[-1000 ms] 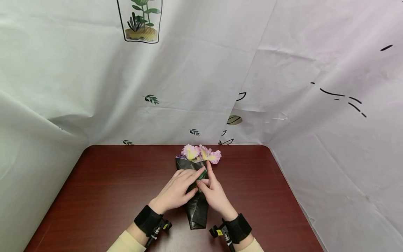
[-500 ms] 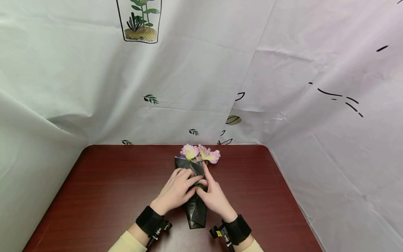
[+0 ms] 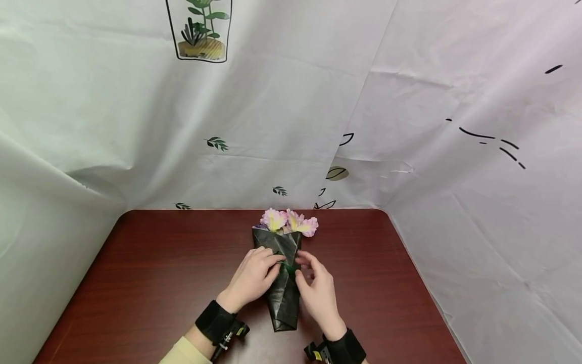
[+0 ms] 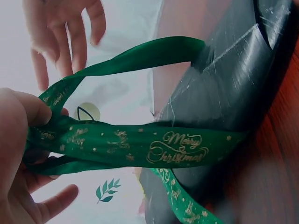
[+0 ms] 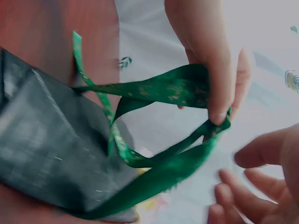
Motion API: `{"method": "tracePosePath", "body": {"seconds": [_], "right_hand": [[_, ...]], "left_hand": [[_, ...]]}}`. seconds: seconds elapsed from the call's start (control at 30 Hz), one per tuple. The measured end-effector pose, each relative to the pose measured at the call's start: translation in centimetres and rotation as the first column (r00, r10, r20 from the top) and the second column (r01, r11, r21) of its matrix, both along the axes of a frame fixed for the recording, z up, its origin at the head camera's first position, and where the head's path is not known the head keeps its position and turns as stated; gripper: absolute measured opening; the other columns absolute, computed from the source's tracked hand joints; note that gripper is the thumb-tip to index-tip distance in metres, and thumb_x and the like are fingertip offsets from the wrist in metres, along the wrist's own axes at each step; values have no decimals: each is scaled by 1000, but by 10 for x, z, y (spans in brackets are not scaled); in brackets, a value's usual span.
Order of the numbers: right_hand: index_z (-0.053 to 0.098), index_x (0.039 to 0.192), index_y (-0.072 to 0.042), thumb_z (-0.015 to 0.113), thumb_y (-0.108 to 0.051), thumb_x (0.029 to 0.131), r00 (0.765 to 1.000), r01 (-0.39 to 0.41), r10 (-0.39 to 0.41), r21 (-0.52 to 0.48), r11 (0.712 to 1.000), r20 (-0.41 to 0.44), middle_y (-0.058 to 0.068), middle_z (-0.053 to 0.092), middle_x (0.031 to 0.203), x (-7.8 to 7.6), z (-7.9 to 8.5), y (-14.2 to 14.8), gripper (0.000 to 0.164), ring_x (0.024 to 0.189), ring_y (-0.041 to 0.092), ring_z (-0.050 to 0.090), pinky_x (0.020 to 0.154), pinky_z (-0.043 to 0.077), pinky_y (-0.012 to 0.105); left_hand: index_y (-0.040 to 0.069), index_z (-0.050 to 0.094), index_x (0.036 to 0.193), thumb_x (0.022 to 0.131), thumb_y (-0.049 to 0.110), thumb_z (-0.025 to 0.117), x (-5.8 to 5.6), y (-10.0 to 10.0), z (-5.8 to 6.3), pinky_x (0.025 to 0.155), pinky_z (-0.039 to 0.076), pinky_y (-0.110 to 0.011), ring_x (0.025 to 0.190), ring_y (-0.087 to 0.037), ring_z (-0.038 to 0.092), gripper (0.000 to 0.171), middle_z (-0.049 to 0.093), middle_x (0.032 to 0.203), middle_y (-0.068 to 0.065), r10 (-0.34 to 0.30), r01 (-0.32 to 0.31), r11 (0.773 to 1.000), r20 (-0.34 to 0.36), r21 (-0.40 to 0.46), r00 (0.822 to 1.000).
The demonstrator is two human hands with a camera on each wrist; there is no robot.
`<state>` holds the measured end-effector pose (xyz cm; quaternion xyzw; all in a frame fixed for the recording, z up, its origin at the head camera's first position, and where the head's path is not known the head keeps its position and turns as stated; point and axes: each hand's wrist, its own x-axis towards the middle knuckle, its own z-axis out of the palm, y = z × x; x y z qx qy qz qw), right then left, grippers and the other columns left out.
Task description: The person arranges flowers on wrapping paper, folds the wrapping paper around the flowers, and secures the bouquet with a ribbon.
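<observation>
A bouquet lies on the table, wrapped in black paper (image 3: 284, 301), with pink and yellow flowers (image 3: 274, 219) showing at its far end. Around its middle runs a green ribbon (image 4: 177, 147) printed with gold "Merry Christmas" lettering. My left hand (image 3: 254, 277) pinches gathered loops of this ribbon between thumb and fingers, lifted off the wrap, as the right wrist view shows. Beside it, my right hand (image 3: 320, 288) hovers at the wrap's right side with loosely bent fingers; in the right wrist view its fingers (image 5: 252, 196) stand apart from the ribbon. One loose ribbon tail hangs past the loops.
The dark red wooden table (image 3: 159, 268) extends on both sides of the bouquet. A white printed cloth (image 3: 273, 111) hangs behind it and along the sides. Black straps with small cameras sit on both wrists.
My right hand has let go of the ribbon and drawn back toward me and to the right, its index finger leaving the wrap's upper edge. The left hand stays near the middle, pinching the ribbon.
</observation>
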<state>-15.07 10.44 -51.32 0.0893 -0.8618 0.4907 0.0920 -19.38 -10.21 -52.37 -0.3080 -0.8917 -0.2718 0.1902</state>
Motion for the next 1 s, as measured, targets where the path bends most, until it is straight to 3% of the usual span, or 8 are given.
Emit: {"method": "tracePosePath", "body": {"seconds": [0.1,0.2,0.33,0.43,0.53,0.63,0.87,1.0], "right_hand": [[79,129,-9,72,-3,106,999,-20,22,-48,999,43,1,80,107,8,-7,-4,25,89,15,74,76,59,28],[76,137,0,72,-7,106,987,-107,113,-60,992,114,3,81,99,13,-16,-9,32,79,7,72,71,57,22],[37,167,12,68,-12,108,952,-185,203,-99,978,227,3,82,103,20,-27,-16,70,84,8,76,74,57,21],[11,173,11,64,-12,112,932,-203,243,-167,965,269,6,82,108,23,-34,-22,84,87,19,79,77,58,22],[1,176,3,61,-10,114,918,-214,283,-254,943,278,13,82,109,23,-37,-27,88,87,28,79,78,61,25],[9,179,-3,60,-11,114,907,-187,294,-339,922,300,15,81,106,19,-37,-30,83,83,27,77,76,60,27],[31,175,-6,59,-11,114,907,-68,252,-473,878,337,12,79,101,10,-43,-33,67,77,11,67,71,48,22],[50,160,2,59,-13,115,911,-44,233,-482,875,340,3,73,89,9,-45,-34,48,70,8,60,68,46,20]], "left_hand": [[10,86,118,105,10,75,2,0,2,86,55,-44,90,-17,64,17,76,97,2,-9,4,998,95,58,995],[11,86,116,106,8,71,3,0,4,87,57,-43,95,-17,69,18,81,103,1,-30,8,992,174,126,984],[12,87,118,107,9,69,5,0,5,81,54,-35,93,-13,67,21,83,109,1,-58,9,984,269,181,961],[14,87,121,108,11,68,5,0,5,72,45,-29,80,-8,57,24,76,88,10,-64,4,983,327,182,943],[15,86,126,108,13,66,5,-1,5,66,39,-27,67,-6,43,26,54,65,15,-66,1,985,372,172,926],[13,85,129,109,13,65,5,-3,5,65,39,-27,64,-6,40,28,45,59,13,-71,3,986,397,169,915],[14,82,135,113,16,64,3,-6,4,65,42,-26,63,-4,46,29,58,73,11,-166,82,976,442,202,882],[15,82,135,113,16,64,3,-6,4,67,43,-26,62,-3,45,29,68,81,7,-201,121,972,453,200,869]]}}
